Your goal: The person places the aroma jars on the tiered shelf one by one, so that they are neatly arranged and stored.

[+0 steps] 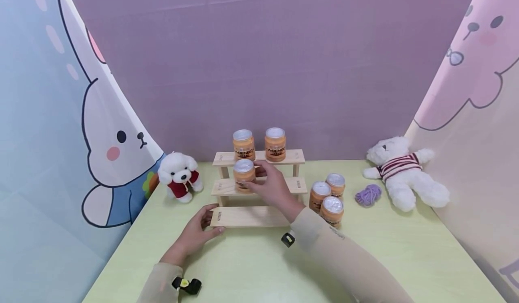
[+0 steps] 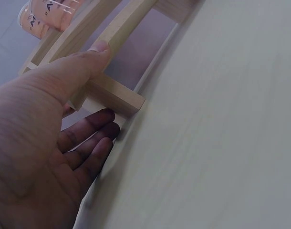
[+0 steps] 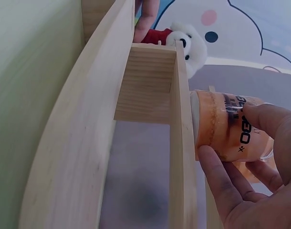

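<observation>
**Orange cylindrical can with a silver lid (image 1: 243, 175) stands at the middle tier, in the right hand (image 1: 277, 187)**

The step in hand looks to be setting this can on the middle tier (image 1: 296, 185) of a pale three-tier wooden stand (image 1: 251, 217). The can is left of that tier's centre, in front of and below the left one of two matching orange cans (image 1: 275, 145) on the top tier (image 1: 296, 156). The right hand grasps it from the right side, thumb on the front and fingers round behind; whether its base bears fully on the wood is hard to tell.

The left hand (image 1: 195, 234) grips the left end of the lower tier (image 1: 243, 216), thumb along the front edge, some fingers loosely bent beneath, apparently to steady the stand. Three more orange cans (image 1: 332, 209) stand grouped on the pale green table (image 1: 243, 271), right of the stand.

As I judge it, the next move calls for the base to rest flat on the wood, then for the right hand to loosen and back away to the right without tipping the can or nudging the stand.

The can is upright: its long axis runs vertically, lid up, with the dark lettering facing the person and partly covered by the thumb. It appears sideways in the right wrist view only because that camera is turned. The stand's long axis runs left to right, its steps descending toward the person.
</observation>
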`<state>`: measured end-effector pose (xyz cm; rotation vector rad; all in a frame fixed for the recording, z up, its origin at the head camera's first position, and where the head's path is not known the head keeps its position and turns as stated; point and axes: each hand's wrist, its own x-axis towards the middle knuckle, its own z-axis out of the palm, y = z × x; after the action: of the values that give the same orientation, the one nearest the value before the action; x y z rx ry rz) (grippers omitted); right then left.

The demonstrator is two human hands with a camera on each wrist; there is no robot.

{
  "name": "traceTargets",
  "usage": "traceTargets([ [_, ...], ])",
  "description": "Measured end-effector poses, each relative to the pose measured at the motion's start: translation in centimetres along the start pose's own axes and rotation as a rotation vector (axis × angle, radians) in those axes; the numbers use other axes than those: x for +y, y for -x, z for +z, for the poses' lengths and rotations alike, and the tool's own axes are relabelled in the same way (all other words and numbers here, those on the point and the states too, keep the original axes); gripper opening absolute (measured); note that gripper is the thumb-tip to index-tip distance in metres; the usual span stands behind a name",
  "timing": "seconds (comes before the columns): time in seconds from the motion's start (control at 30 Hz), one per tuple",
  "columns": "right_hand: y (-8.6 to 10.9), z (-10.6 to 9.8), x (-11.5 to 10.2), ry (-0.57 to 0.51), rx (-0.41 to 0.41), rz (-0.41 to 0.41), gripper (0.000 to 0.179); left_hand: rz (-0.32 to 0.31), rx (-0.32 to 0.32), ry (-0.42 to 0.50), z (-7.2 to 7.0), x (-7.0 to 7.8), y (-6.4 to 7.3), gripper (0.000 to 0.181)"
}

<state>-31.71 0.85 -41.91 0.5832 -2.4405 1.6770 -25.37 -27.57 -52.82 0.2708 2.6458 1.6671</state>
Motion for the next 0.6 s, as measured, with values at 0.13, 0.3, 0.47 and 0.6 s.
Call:
traceTargets([
  [0.13,-0.15,0.33,0.04,0.004,0.005,-0.004,0.068,-0.014,0.008,-0.019,0.18,-0.06,-0.07,0.074],
  [0.3,-0.25,0.49,-0.10,0.000,0.011,-0.009,0.068,-0.018,0.012,-0.021,0.21,0.01,-0.23,0.074],
  [0.47,-0.31,0.56,-0.12,-0.004,0.016,-0.005,0.068,-0.015,-0.002,-0.014,0.06,-0.09,-0.21,0.075],
  [0.6,-0.35,0.60,-0.09,-0.007,0.017,-0.007,0.068,-0.015,-0.011,-0.022,-0.09,-0.09,-0.13,0.075],
])
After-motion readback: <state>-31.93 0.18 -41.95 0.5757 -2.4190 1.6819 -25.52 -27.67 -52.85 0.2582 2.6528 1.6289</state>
